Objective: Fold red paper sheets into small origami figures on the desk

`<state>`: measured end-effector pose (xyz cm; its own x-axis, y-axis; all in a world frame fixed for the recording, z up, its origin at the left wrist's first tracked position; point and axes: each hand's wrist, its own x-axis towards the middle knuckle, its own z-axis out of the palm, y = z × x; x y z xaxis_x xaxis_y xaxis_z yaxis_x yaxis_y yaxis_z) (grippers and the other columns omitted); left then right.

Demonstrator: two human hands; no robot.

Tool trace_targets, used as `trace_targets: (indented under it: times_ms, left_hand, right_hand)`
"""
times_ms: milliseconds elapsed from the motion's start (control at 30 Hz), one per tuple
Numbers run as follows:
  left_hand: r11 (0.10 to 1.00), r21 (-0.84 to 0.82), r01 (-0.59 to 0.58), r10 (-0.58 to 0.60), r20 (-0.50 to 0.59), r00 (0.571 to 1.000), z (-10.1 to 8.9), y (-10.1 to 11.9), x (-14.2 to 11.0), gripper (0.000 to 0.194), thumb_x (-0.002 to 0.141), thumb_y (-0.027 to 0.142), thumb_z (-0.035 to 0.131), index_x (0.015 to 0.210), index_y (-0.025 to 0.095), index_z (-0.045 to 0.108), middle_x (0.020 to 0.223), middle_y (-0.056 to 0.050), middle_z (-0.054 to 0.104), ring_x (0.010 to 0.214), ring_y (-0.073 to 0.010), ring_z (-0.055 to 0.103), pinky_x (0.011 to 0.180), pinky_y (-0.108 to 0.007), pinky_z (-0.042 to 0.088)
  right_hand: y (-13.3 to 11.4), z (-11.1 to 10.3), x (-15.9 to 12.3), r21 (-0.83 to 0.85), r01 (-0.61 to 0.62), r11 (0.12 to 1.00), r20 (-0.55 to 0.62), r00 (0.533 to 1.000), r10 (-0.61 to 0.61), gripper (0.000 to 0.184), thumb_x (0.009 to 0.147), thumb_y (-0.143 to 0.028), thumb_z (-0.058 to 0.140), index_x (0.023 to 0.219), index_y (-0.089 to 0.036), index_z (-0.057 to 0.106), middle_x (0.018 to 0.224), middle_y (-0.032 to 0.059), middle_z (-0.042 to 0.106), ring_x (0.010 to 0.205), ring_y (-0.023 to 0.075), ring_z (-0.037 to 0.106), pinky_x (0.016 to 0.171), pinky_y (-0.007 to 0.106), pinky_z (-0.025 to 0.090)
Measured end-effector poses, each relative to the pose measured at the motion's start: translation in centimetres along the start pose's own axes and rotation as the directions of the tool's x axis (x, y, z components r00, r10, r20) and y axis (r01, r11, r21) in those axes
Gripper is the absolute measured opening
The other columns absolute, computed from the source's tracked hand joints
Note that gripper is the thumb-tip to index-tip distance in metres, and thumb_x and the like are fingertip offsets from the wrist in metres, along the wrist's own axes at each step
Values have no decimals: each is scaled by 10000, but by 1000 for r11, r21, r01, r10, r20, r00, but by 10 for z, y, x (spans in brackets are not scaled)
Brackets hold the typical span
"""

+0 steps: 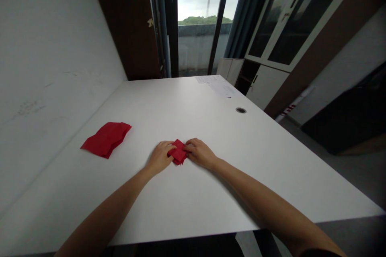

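A small folded piece of red paper (179,153) lies on the white table (193,192) in front of me. My left hand (159,157) pinches its left side with curled fingers. My right hand (199,152) grips its right side, fingers pressed onto the paper. Both hands rest on the tabletop. To the left lies a small stack of red paper sheets (106,138), flat and slightly fanned, apart from both hands.
A white wall (45,68) runs along the table's left edge. A round cable hole (240,110) sits at the far right of the table, with white sheets of paper (218,86) beyond it. A cabinet (271,76) and a window stand behind.
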<state>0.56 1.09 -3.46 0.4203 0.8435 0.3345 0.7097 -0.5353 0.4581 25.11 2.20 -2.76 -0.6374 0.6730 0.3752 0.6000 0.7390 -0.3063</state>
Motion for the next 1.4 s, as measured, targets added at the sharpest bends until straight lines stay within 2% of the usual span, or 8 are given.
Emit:
trace_targets:
  times_ms: [133,267,467,700,833,967,1200,1400]
  left_hand:
    - [1000,6,-4,4,12,1000,-4,5,0,324,781,153,675,1094,236,699,1226,-65,616,1148,-248,529,1035,-413,418]
    - [998,-58,18,-17,13,1000,-7,8,0,93,828,275,682,896,216,704,1097,-58,644,1044,-229,559,968,-389,435]
    - [997,-64,51,-50,19,999,-5,8,2,229,927,298,556,757,206,680,969,-46,654,934,-200,563,903,-364,420]
    - [997,1,79,-79,-17,997,1,15,1,74,838,226,671,863,198,607,869,-23,615,859,-198,536,816,-332,411]
    - [994,45,95,-94,-21,995,1,18,-1,208,875,240,633,1080,215,609,863,-23,595,860,-204,532,815,-334,402]
    - [990,110,90,-90,-5,996,-1,21,-1,178,886,281,632,1055,224,626,911,-40,588,884,-211,530,818,-340,394]
    - [989,78,129,-128,-15,992,3,20,0,135,848,252,683,948,208,604,924,-38,592,902,-212,537,826,-343,393]
    - [988,62,142,-140,-26,990,4,21,-1,98,844,228,672,895,207,591,916,-36,596,908,-212,541,824,-343,387]
  right_hand:
    - [-2,-2,1,7,-12,1000,30,999,12,187,926,-251,624,1084,-226,720,966,73,627,922,200,535,852,329,413]
    - [-1,0,3,59,-80,995,21,997,79,217,974,-309,560,879,-198,721,870,65,612,868,192,524,834,325,390]
    - [-3,6,4,81,-212,974,-8,977,213,319,985,-314,539,722,-172,650,789,52,577,811,178,504,799,316,370]
    - [-8,9,3,-28,-313,949,-61,948,311,175,921,-339,636,863,-174,648,920,76,571,900,208,488,811,322,372]
    - [-13,9,3,-101,-337,936,-72,941,331,155,894,-323,665,951,-181,641,980,98,567,948,238,477,821,343,372]
    - [-16,11,3,-134,-361,923,-79,932,353,165,895,-324,658,974,-181,630,1005,112,564,968,255,471,830,359,371]
    - [-10,17,4,35,-432,901,-81,898,433,86,847,-228,686,883,-180,624,959,66,587,921,215,492,801,319,355]
    - [-14,17,4,182,-402,897,-89,902,422,30,875,-163,604,879,-176,577,852,26,617,797,165,521,741,277,352]
